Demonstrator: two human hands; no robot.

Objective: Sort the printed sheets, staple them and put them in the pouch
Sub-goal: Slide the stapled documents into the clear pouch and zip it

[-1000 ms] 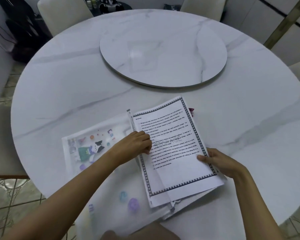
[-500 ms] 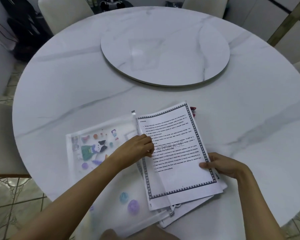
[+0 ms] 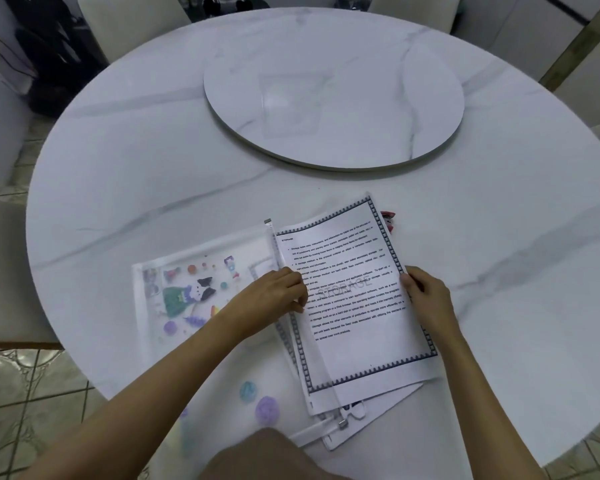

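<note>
From my seat at the far end of the feed, the translucent pouch [image 3: 194,296] lies flat on the left of the round marble table [image 3: 118,188], its cartoon stickers showing through the plastic. Its zip edge [image 3: 278,258] runs down the pouch's right side, over the left margin of the sheets. I see the left hand [image 3: 274,294] with its fingers curled and pinched at that zip edge, right where pouch and paper meet; whether it grips the plastic alone or the paper too, I cannot tell. The printed sheets [image 3: 357,299], a bordered page headed "STORAGE" on top, lie tilted just right of the pouch, with further sheets fanned out beneath at the near corner. The right hand [image 3: 426,299] holds the stack's right edge, thumb on top and fingers tucked under. A small red object [image 3: 388,216] peeks out behind the top right corner. Farther back sits the marble turntable [image 3: 333,98].
</note>
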